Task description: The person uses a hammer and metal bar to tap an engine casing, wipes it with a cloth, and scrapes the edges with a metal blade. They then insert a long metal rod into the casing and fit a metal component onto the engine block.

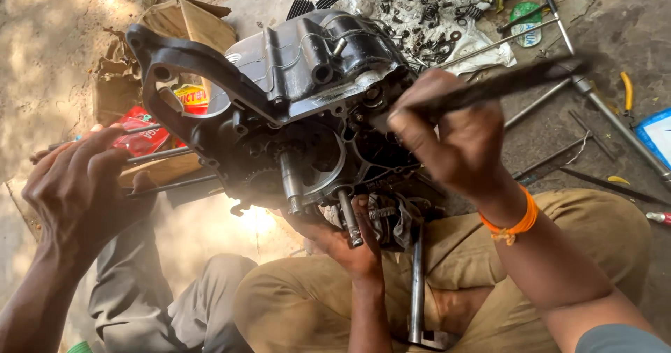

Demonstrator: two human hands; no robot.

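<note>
Crankcase (293, 108), black and oily, is propped up over a pair of khaki-trousered knees in the middle of my view, its open side with gears and two steel shafts (290, 182) facing me. My right hand (454, 147), orange band at the wrist, is clenched round a dark rod-like tool (503, 86) just right of the case; the tool is blurred, and its tip lies at the case's right edge. My left hand (77, 185) hangs left of the case, fingers curled beside thin steel rods (164, 157); I cannot tell whether it grips one. A third hand (346, 238), seemingly someone else's, cups the case from below, touching the nearer shaft.

My worry is that hand underneath: if the tool slips off the greasy edge, it could strike those fingers. The case could also tip off the knees. Behind the case, a cloth of loose small parts (433, 17) is easy to scatter.
</note>
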